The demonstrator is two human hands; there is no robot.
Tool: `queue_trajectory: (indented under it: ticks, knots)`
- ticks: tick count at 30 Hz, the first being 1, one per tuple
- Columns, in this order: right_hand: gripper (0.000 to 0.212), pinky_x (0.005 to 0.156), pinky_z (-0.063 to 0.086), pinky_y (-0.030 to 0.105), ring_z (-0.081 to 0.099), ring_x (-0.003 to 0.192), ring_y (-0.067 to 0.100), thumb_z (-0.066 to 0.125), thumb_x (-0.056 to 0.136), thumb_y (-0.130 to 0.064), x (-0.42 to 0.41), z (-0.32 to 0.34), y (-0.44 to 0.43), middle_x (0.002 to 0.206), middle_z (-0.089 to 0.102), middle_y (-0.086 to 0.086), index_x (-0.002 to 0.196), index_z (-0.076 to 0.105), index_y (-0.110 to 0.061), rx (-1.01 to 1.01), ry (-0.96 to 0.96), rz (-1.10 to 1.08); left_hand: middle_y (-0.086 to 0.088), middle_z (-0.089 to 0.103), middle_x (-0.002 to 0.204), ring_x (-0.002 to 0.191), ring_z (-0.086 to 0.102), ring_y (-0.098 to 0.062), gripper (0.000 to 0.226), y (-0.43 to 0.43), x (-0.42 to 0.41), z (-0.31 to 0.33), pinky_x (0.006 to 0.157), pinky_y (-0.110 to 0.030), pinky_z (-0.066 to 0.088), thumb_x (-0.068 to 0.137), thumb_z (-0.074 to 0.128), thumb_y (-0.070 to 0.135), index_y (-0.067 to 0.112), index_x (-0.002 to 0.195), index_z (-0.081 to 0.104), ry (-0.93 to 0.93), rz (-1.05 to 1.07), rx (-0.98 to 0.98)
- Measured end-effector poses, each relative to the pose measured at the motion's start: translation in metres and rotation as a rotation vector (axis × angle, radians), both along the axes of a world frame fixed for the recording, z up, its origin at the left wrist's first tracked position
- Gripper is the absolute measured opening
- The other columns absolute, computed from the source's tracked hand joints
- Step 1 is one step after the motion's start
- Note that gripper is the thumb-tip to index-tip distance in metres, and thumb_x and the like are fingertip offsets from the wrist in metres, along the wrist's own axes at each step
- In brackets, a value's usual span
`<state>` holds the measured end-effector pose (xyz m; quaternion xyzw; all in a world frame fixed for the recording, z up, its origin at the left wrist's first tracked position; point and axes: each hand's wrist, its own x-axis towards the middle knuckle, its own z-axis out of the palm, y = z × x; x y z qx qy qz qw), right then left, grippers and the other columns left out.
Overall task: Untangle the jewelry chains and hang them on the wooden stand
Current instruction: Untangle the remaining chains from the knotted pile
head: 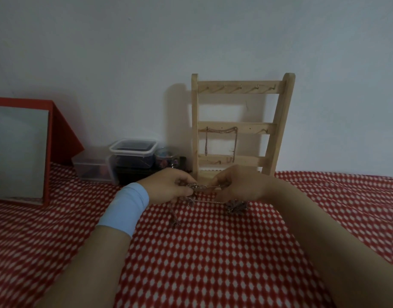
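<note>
Untangling: left hand (169,186) and right hand (236,185) pinch tangled chains (204,187) by the far edge of the red cloth (213,252); next, probably tease loops apart.

The view is dim and grey-blue. Light comes from the right: the wooden stand (253,127) throws a soft shadow leftward on the wall (124,52). Detail is soft throughout; the chains (202,186) smear into blur. The patterned cloth (202,252) bows near the frame's sides.
</note>
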<state>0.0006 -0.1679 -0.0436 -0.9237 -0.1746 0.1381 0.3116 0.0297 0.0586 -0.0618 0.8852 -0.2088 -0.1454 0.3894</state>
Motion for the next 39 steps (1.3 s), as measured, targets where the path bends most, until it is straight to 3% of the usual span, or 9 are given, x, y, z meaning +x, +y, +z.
queue_trajectory:
  ticks: [3,9,13,17,21,25,30,36,39]
  knots:
    - [0.029,0.087,0.052,0.022,0.065,0.095,0.003,0.070,0.090,-0.017,0.001,0.000,0.001,0.098,0.068,-0.016,0.113,0.071,-0.034,-0.068,0.039,-0.028,0.005,0.067,0.079,0.071,0.060,-0.006,0.013,-0.005,0.000,-0.005,0.067,-0.021,0.051,0.098,0.057,0.028,0.023,0.096,0.069,0.005,-0.001,0.141]
    - [0.044,0.061,0.048,0.019,0.060,0.079,0.012,0.076,0.082,-0.007,0.008,-0.014,-0.002,0.095,0.064,0.000,0.104,0.045,-0.031,-0.079,-0.071,-0.027,0.008,0.060,0.078,0.065,0.054,-0.003,0.011,-0.009,0.003,-0.016,0.057,-0.016,0.042,0.092,0.064,0.031,0.023,0.100,0.066,-0.025,0.099,0.153]
    - [0.033,0.081,0.045,0.019,0.056,0.103,0.008,0.079,0.083,-0.017,0.008,-0.021,0.004,0.115,0.060,-0.014,0.103,0.061,-0.037,-0.323,-0.179,0.056,0.008,0.060,0.102,0.097,0.060,-0.010,0.032,-0.010,0.004,-0.020,0.085,-0.022,0.048,0.084,0.074,0.025,0.027,0.114,0.062,-0.142,0.102,0.235]
    - [0.025,0.099,0.045,0.028,0.053,0.110,0.006,0.070,0.088,-0.021,0.005,-0.015,0.011,0.119,0.062,-0.016,0.104,0.074,-0.041,-0.395,-0.338,0.054,0.011,0.057,0.094,0.093,0.059,-0.011,0.017,-0.014,0.001,-0.012,0.089,-0.028,0.051,0.082,0.074,0.020,0.026,0.098,0.068,-0.287,0.041,0.367]
    - [0.018,0.081,0.048,0.019,0.062,0.089,0.000,0.072,0.090,-0.040,0.004,-0.026,0.024,0.101,0.073,-0.016,0.104,0.079,-0.032,-0.336,-0.285,0.126,0.010,0.066,0.088,0.085,0.064,-0.010,0.021,-0.016,-0.003,-0.008,0.082,-0.026,0.054,0.077,0.081,0.024,0.023,0.096,0.074,-0.192,-0.041,0.318]
    - [0.013,0.074,0.044,0.013,0.061,0.079,-0.003,0.071,0.092,-0.036,0.009,-0.036,0.022,0.094,0.074,-0.015,0.099,0.080,-0.029,-0.282,-0.265,0.101,0.015,0.066,0.099,0.087,0.060,0.001,0.032,-0.018,-0.006,-0.015,0.080,-0.017,0.049,0.072,0.084,0.036,0.026,0.101,0.075,-0.161,-0.072,0.318]
    - [0.015,0.070,0.044,0.018,0.061,0.078,-0.001,0.056,0.102,-0.038,0.010,-0.025,0.009,0.085,0.064,-0.016,0.090,0.064,-0.034,-0.171,-0.219,0.035,0.016,0.070,0.095,0.087,0.062,0.002,0.016,-0.019,-0.003,-0.016,0.091,-0.022,0.050,0.086,0.072,0.031,0.026,0.100,0.077,-0.250,-0.002,0.147]
    - [0.019,0.062,0.054,0.021,0.067,0.067,0.009,0.053,0.105,-0.033,0.005,-0.013,0.000,0.086,0.071,-0.011,0.098,0.070,-0.028,0.078,-0.060,-0.026,-0.008,0.071,0.073,0.059,0.059,-0.014,0.023,-0.025,-0.001,-0.007,0.059,-0.025,0.046,0.092,0.053,0.011,-0.002,0.084,0.071,0.062,0.225,-0.189]
    - [0.021,0.060,0.052,0.019,0.065,0.065,0.008,0.062,0.100,-0.035,0.004,-0.009,-0.003,0.075,0.073,-0.011,0.095,0.076,-0.021,0.160,-0.045,-0.016,-0.007,0.067,0.067,0.053,0.053,-0.015,0.020,-0.030,-0.001,-0.003,0.050,-0.025,0.037,0.092,0.053,0.011,0.002,0.087,0.069,0.228,0.275,-0.157]
